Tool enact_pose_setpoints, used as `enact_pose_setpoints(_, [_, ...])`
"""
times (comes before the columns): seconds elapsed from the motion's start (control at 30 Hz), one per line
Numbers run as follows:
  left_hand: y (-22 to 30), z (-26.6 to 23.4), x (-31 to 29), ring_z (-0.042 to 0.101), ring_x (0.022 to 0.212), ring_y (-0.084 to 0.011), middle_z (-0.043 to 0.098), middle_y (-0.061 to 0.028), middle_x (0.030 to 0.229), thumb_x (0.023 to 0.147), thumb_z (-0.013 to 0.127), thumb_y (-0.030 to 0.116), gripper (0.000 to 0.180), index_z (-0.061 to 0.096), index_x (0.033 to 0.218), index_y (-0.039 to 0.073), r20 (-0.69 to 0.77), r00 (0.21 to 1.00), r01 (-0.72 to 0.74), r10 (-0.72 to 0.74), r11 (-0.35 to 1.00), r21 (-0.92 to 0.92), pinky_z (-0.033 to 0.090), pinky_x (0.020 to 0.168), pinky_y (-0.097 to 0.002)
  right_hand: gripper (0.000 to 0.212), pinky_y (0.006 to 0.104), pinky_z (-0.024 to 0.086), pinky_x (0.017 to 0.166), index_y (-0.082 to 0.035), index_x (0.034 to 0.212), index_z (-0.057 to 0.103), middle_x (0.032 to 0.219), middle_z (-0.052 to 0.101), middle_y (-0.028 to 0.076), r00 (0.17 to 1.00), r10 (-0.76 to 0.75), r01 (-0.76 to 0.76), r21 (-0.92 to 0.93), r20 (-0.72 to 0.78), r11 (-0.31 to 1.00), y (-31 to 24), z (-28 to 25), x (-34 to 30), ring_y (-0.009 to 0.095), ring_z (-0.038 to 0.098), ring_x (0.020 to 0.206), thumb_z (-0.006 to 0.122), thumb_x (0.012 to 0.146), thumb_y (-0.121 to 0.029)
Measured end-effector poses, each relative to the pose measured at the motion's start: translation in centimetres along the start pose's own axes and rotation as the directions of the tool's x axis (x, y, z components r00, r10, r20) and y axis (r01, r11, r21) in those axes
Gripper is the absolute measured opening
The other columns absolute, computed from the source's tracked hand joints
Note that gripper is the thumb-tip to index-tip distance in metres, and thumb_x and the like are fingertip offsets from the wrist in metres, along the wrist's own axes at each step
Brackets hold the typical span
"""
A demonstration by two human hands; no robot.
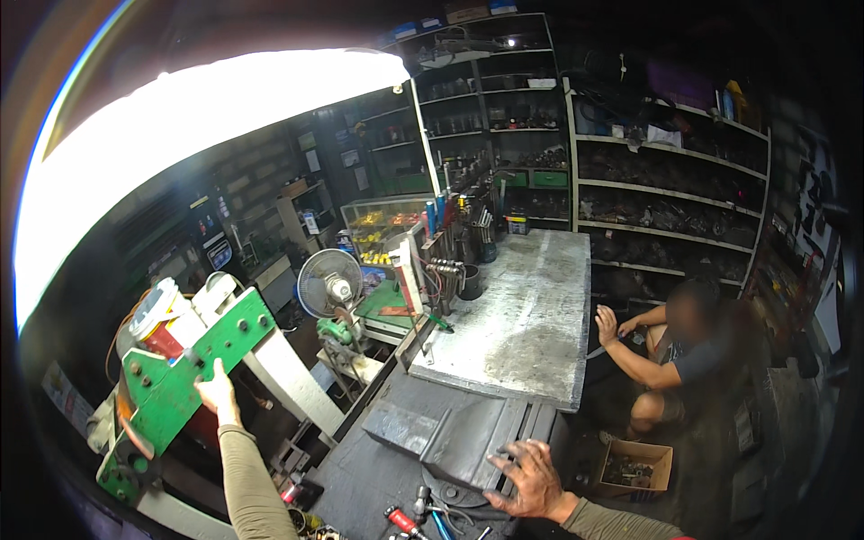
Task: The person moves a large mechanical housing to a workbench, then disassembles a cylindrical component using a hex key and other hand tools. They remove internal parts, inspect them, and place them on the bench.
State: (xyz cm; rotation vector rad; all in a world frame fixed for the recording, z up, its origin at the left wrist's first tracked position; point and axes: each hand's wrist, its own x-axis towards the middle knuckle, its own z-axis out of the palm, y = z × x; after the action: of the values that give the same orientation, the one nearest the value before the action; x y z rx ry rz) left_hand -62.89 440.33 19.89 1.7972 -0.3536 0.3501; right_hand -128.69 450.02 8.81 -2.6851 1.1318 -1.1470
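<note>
My left hand point(219, 396) reaches up to a green metal plate point(193, 400) with bolts along it. It touches the plate's lower edge, one finger stretched up its face; fingers on the far side, if any, are hidden. My right hand point(533, 481), its fingers spread and darkened with grime, is at the near end of a grey bench vise point(463, 445), holding nothing. Whether its fingertips touch the vise is hard to tell. Below the vise lie a red-handled tool point(402, 519) and a blue-handled tool point(441, 525).
Beyond the vise stretches a metal-topped bench point(513, 315). A person point(688, 342) crouches right of it, near a cardboard box point(636, 466) of small parts. A fan point(329, 281) stands behind the green plate. Loaded shelves point(670, 157) line the back.
</note>
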Motion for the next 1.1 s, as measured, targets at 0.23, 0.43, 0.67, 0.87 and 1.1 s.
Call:
enact_pose_setpoints(0.23, [2.9, 1.6, 3.1, 0.072, 0.107, -0.0442, 0.073, -0.0315, 0.111, 0.085, 0.075, 0.067, 0.08, 0.07, 0.108, -0.009, -0.062, 0.997, -0.027, 0.048, 0.954, 0.3, 0.055, 0.096, -0.05, 0.049, 0.0568, 0.044, 0.102, -0.006, 0.122, 0.07, 0.121, 0.064, 0.02, 0.983, 0.064, -0.028, 0.202, -0.171, 0.979, -0.5, -0.6, 1.2, 0.044, 0.06, 0.113, 0.075, 0.087, -0.04])
enact_pose_setpoints(0.43, [5.7, 0.8, 1.7, 0.074, 0.093, -0.0474, 0.074, -0.0326, 0.095, 0.089, 0.073, 0.058, 0.065, 0.076, 0.09, -0.006, -0.14, 0.968, -0.122, 0.21, 0.876, 0.467, 0.057, 0.084, -0.0529, 0.049, 0.057, 0.044, 0.101, -0.003, 0.118, 0.071, 0.117, 0.065, 0.021, 0.997, 0.032, -0.011, 0.285, -0.067, 0.958, 1.0, -0.8, 1.0, 0.043, 0.06, 0.11, 0.067, 0.094, -0.046])
enact_pose_setpoints(0.67, [6.0, -2.0, -0.3, 0.073, 0.104, -0.0419, 0.075, -0.0266, 0.107, 0.079, 0.088, 0.053, 0.064, 0.07, 0.105, -0.003, -0.405, 0.912, 0.166, -0.06, 0.958, 0.234, 0.056, 0.094, -0.0494, 0.046, 0.0567, 0.044, 0.102, -0.001, 0.112, 0.074, 0.114, 0.067, 0.02, 1.0, 0.0, -0.004, 0.348, 0.013, 0.937, 1.0, -1.1, 1.8, 0.041, 0.061, 0.108, 0.063, 0.095, -0.043])
enact_pose_setpoints(0.87, [5.8, -3.0, 0.5, 0.075, 0.082, -0.032, 0.074, -0.0188, 0.088, 0.096, 0.075, 0.038, 0.039, 0.064, 0.096, 0.0, -0.233, 0.936, -0.228, 0.263, 0.959, 0.17, 0.059, 0.079, -0.0448, 0.043, 0.0564, 0.044, 0.102, -0.001, 0.109, 0.074, 0.109, 0.069, 0.019, 1.0, -0.02, 0.018, 0.366, 0.0, 0.931, 1.6, -0.8, 1.5, 0.039, 0.063, 0.105, 0.065, 0.095, -0.04])
enact_pose_setpoints(1.1, [6.2, -6.3, -0.1, 0.069, 0.059, -0.0218, 0.063, -0.0053, 0.07, 0.105, 0.064, 0.028, 0.027, 0.059, 0.088, 0.007, 0.164, 0.977, 0.201, -0.139, 0.864, -0.463, 0.059, 0.053, -0.0365, 0.036, 0.0579, 0.044, 0.102, -0.002, 0.105, 0.075, 0.109, 0.068, 0.02, 0.999, -0.031, 0.032, 0.391, -0.009, 0.92, 1.4, -0.8, 1.7, 0.041, 0.061, 0.105, 0.069, 0.093, -0.034])
